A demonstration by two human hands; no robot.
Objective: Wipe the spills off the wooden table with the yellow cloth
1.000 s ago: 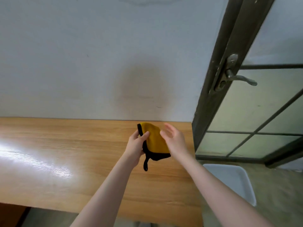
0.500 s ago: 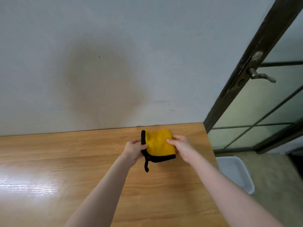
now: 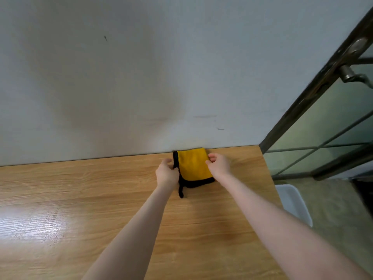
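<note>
Pinching the folded yellow cloth (image 3: 193, 164) at twelve o'clock on the bench (image 3: 101, 199): left hand (image 3: 167, 174) fingers curled on its black edge, right hand (image 3: 219, 165) fingers on its right side.

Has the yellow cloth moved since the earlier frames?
Yes: the yellow cloth, gripped by both hands, moved away from the person, now reaching the wall.

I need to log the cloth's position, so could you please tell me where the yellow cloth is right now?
In the head view, the folded yellow cloth with black edging lies at the far right of the wooden table, against the wall, held between the left hand and right hand.
</note>
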